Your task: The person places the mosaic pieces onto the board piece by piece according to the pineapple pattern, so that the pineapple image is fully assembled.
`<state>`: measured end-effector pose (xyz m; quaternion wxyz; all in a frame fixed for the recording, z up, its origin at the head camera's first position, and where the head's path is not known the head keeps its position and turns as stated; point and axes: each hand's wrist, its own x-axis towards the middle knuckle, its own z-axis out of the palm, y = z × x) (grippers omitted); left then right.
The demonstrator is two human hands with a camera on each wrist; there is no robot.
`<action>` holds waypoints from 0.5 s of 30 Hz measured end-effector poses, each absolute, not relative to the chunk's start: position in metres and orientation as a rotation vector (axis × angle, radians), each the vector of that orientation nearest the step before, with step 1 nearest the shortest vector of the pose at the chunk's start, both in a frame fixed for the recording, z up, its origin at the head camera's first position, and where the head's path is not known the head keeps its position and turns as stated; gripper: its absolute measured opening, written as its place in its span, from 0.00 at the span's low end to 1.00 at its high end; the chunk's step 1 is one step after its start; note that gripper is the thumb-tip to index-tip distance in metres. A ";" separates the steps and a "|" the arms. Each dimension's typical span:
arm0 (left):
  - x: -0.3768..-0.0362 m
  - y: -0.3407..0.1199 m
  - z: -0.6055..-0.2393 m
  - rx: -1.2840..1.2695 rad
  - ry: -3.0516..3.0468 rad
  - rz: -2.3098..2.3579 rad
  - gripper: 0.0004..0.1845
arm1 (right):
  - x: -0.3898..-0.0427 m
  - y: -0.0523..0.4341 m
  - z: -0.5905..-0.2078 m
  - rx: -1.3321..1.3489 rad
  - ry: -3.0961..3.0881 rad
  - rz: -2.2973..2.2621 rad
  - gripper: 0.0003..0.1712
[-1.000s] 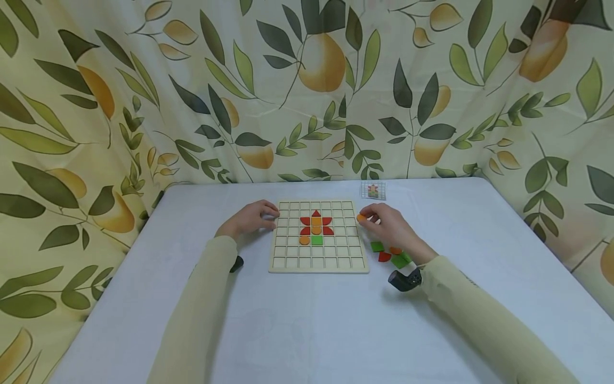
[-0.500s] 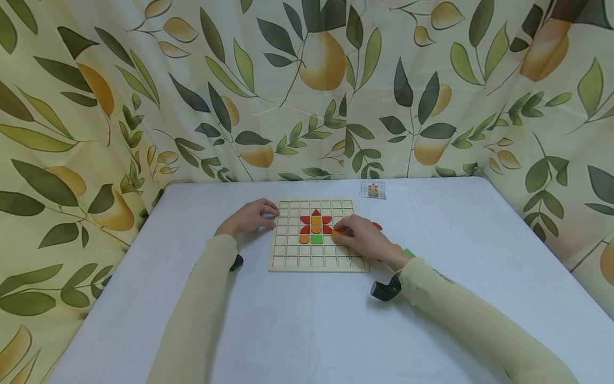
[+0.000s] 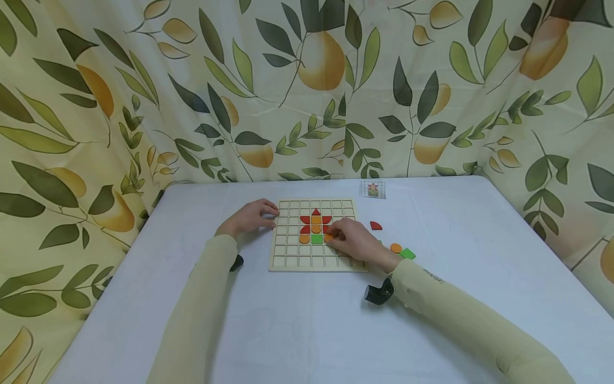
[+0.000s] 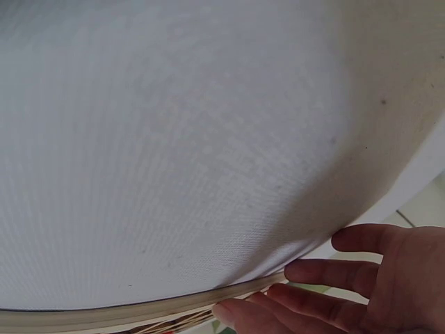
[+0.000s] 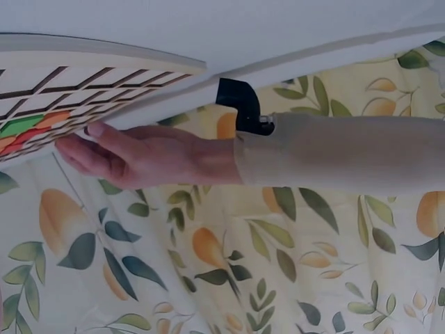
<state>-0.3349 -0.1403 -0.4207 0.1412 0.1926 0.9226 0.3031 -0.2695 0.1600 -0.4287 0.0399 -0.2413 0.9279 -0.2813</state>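
- Leafy curtains [image 3: 307, 90] with yellow pears hang all around a table with a smooth pale cloth [image 3: 297, 325].
- A flat wooden board [image 3: 317, 235] lies on the cloth. It is cut into lots of small square holes.
- Some holes hold coloured pieces that make a flower: red petals [image 3: 315, 220], an orange circle [image 3: 304, 239] and a green square [image 3: 316, 239].
- The right hand [image 3: 352, 242] is over the board. Its fingertips pinch a small orange piece [image 3: 328, 238] just right of the green square.
- The left hand [image 3: 249, 217] rests at the board's left edge with relaxed fingers, touching the rim.
- Spare pieces lie on the cloth to the right: a red quarter shape [image 3: 376, 226], an orange disc [image 3: 395, 247] and a green block [image 3: 407, 254].
- A tiny picture card [image 3: 373, 189] lies near the back of the table.
- The orange piece could land crooked and sit on the thin wooden bars instead of dropping in.
- The fingers are close to the flower, so they could bump the pieces and knock them out.
- If the left hand lifts off, the light board could slide on the smooth cloth.
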 end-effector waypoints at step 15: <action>-0.339 -0.141 -0.424 0.534 2.659 0.879 0.19 | -0.267 0.165 -0.423 -0.664 2.833 -0.934 0.15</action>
